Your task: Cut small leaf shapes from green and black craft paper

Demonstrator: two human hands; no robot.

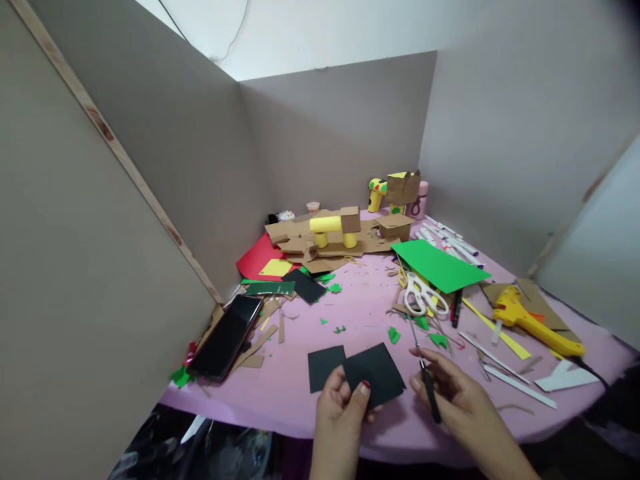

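Note:
My left hand point(343, 403) pinches a square of black paper point(376, 373) between thumb and fingers, holding it above the table. Partly beneath it, a second black paper square point(325, 367) lies flat on the pink cloth. In my right hand point(453, 393) is a slim tool with a black handle point(429, 390) and a thin metal shaft, its tip pointing away from me. Whether it is a knife or another pointed tool, I cannot tell. The tool is apart from the held paper. White-handled scissors point(424, 295) rest beyond my right hand.
Green card point(440, 263), markers point(460, 243) and a yellow glue gun point(537, 323) lie on the right. A phone point(227, 337) is at left. Behind stand a yellow tube figure with a cardboard box head point(333, 225) and a spotted one point(400, 188). Grey panels point(340, 133) enclose the table.

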